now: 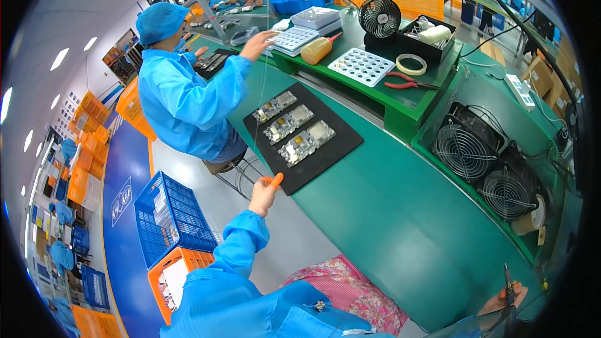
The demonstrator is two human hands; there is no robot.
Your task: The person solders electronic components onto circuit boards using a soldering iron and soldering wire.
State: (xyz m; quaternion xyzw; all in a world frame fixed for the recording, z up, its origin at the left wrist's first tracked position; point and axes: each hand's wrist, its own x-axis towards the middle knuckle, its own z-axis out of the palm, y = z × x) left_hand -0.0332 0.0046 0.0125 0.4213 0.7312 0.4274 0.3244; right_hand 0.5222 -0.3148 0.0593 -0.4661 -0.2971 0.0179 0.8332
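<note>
My left hand (263, 196) is at the near left corner of a black mat (316, 169), an orange finger cot on one finger. That finger touches the mat's edge, with the others curled beside it. On the mat lie three green-and-silver circuit boards (307, 143) in a slanting row. Far off at the lower right, my right hand (499, 302) is closed around a slim black tool (509, 293) with a thin metal tip pointing up. The tool's lower end is partly hidden, so I cannot tell its exact kind.
Two caged fans (463, 150) stand along the right. A raised green shelf holds red-handled pliers (410, 81), a tape roll (411, 64), a white tray (362, 67), an amber bottle (317, 50) and a small fan (379, 17). A co-worker (188, 87) sits left, beyond blue (181, 209) and orange crates (169, 269).
</note>
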